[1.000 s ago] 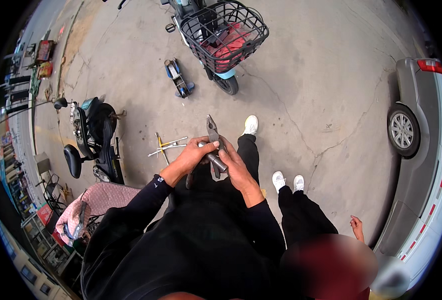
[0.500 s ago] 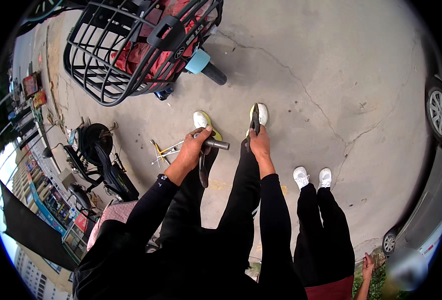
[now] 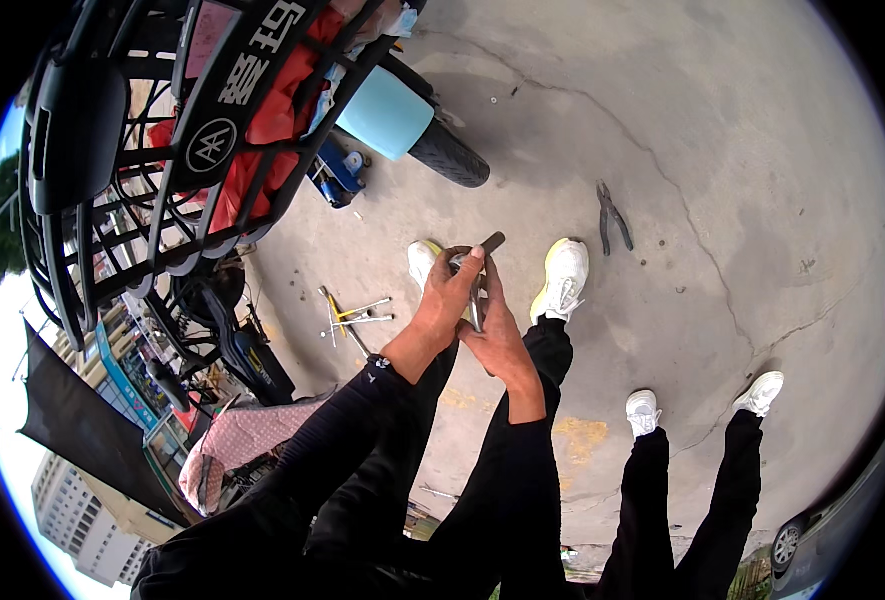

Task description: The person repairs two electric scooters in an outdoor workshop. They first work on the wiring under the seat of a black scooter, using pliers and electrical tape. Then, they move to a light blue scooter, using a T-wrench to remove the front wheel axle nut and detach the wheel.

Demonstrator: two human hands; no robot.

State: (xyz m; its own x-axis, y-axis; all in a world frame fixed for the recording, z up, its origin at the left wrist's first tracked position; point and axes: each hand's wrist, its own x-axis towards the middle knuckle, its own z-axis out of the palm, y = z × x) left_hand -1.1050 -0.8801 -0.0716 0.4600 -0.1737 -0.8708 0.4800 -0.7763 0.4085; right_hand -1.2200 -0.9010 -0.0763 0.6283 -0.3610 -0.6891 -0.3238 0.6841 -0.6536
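My left hand (image 3: 445, 305) is closed round a metal tube (image 3: 495, 243), whose dark end sticks out past the fingertips. Close against it, my right hand (image 3: 505, 345) has its fingers wrapped on a shiny metal tool (image 3: 478, 305); most of that tool is hidden between the two hands, so its kind does not show. Dark-handled pliers (image 3: 613, 218) lie on the concrete to the right of my right shoe (image 3: 565, 280), apart from both hands.
A two-wheeler's black basket (image 3: 153, 200) with red material fills the upper left, above a light-blue mudguard (image 3: 385, 112) and front tyre (image 3: 453, 155). Blue equipment (image 3: 335, 180) sits beside it. Yellow and silver rods (image 3: 348, 318) lie at left. Another person's legs (image 3: 643, 480) stand at right.
The pliers have gone from my right hand to the ground. My right hand has come over to my left, onto the metal tool. The basket is nearer, and the other person's feet are wider apart.
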